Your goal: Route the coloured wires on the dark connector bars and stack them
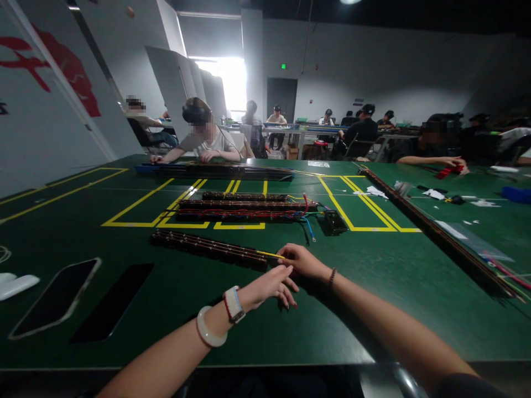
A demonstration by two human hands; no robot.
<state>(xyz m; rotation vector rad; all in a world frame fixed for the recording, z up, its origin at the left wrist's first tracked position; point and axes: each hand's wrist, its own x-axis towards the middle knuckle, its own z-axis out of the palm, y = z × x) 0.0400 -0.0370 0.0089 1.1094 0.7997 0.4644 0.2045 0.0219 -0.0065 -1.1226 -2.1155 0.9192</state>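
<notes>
A long dark bar with copper-coloured lines [209, 247] lies slanted on the green table, and a yellow wire [269, 254] runs from its right end. My right hand [301, 260] is closed on the tip of that wire, with thumb and fingers pinched. Just in front of it and to the left, my left hand [271, 286] hovers with its fingers apart, holding nothing that I can see. Behind the bar lie more dark bars [244, 207] with red, blue and green wires and a small black box [336, 221] at their right end.
Two phones [58, 298] [114, 301] lie at the left of the green table [373, 331]. A long bar [435, 232] crosses the right side, near paper scraps and a plastic bag. Across the table, a person [207, 135] leans over a long blue-edged bundle [215, 170].
</notes>
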